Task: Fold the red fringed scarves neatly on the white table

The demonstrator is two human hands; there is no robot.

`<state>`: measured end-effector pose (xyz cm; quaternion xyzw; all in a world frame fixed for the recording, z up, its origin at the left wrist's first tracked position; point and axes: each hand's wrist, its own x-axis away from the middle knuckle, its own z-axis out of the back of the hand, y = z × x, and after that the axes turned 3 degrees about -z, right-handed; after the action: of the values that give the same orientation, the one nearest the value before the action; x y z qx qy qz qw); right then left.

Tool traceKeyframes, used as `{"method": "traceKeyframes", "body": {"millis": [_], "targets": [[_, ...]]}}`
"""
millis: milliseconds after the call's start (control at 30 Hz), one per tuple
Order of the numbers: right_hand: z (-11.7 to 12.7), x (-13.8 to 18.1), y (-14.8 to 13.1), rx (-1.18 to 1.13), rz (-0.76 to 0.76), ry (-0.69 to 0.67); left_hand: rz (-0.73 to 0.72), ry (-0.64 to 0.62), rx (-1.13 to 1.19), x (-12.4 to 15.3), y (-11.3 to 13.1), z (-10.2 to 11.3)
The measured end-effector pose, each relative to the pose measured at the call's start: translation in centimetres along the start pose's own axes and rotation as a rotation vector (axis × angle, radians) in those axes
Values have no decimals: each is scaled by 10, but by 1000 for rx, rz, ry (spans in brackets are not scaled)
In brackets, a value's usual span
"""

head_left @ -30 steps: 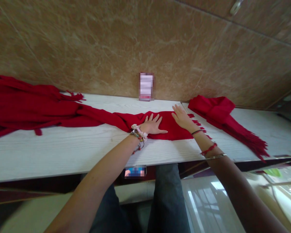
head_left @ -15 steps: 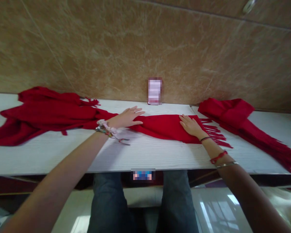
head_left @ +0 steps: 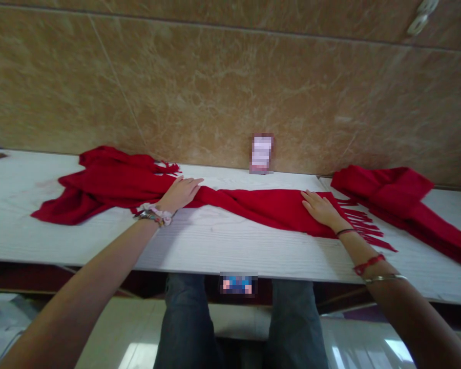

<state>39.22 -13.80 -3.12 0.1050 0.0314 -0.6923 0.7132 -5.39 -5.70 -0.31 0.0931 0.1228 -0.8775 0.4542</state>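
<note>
A long red scarf [head_left: 261, 205] lies lengthwise along the white tabletop. Its middle is narrow and twisted, its left part is a loose heap, and a fringe shows at its right end. On the narrow stretch beside the heap rests my left hand [head_left: 180, 195], open, palm down with fingers stretched out. My right hand [head_left: 320, 210], also open, lies flat on the spread cloth just left of the fringe. Neither hand is closed round the fabric.
Another red scarf [head_left: 384, 187], loosely folded, lies at the right. A pixelated phone-like object [head_left: 262, 152] leans against the brown marbled wall [head_left: 200, 92]. The white table's front edge [head_left: 200, 270] runs above my knees.
My left hand has slid left along the scarf, towards the heap. The right hand stays pressed near the fringe. The view has turned left, so everything appears farther right.
</note>
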Motion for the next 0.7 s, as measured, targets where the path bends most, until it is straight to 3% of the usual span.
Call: {"method": "traceKeyframes", "body": {"millis": [133, 267, 333, 400, 500, 600, 700], "targets": [[4, -5, 3, -16, 21, -38, -161, -223, 91, -16, -11, 20], [25, -20, -11, -40, 61, 27, -181, -368, 111, -13, -23, 26], [39, -27, -33, -97, 131, 105, -144, -321, 86, -5, -23, 22], [49, -30, -62, -293, 282, 151, -77, -219, 44, 4, -18, 14], [51, -28, -103, -452, 425, 117, 30, -58, 8, 14, -10, 3], [43, -24, -126, -496, 406, 65, 59, 42, 15, 18, -5, 1], [36, -23, -128, -584, 351, 40, 70, 107, 37, 20, -4, 5]]}}
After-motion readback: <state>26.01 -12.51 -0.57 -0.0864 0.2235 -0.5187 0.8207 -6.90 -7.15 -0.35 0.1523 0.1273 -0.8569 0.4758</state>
